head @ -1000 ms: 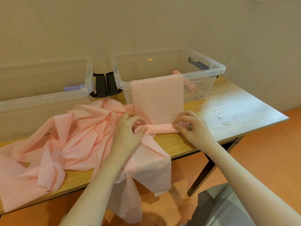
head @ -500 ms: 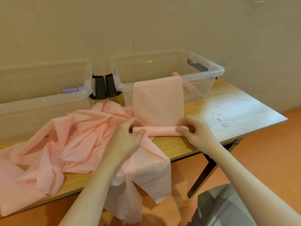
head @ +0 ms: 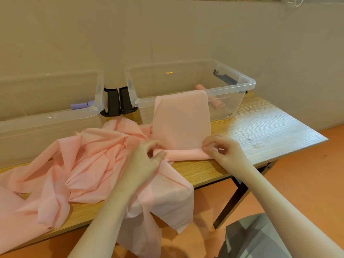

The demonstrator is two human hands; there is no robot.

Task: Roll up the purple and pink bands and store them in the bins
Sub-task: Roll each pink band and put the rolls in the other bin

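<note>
pinching pink band (head: 181, 120) roll ends, both hands (left hand (head: 147, 158), right hand (head: 226, 152)); bare table (head: 270, 127) rightward.

Both hands worked a pink band (head: 181, 120) on the table (head: 270, 127). The left hand (head: 147, 159) pinched one end of the rolled part (head: 184, 154), thumb and fingers (head: 158, 144) curled round it; the right hand (head: 225, 151) pinched the other end. From the roll the band ran up and hung over the front rim of the right bin (head: 242, 86). Inside that bin lay a rolled pink band (head: 217, 104). The left bin (head: 55, 116) held a purple roll (head: 80, 105). Black latches (head: 119, 102) sat between the bins. Loose pink bands (head: 83, 161) were heaped on the table's left and drooped over its near edge.
</note>
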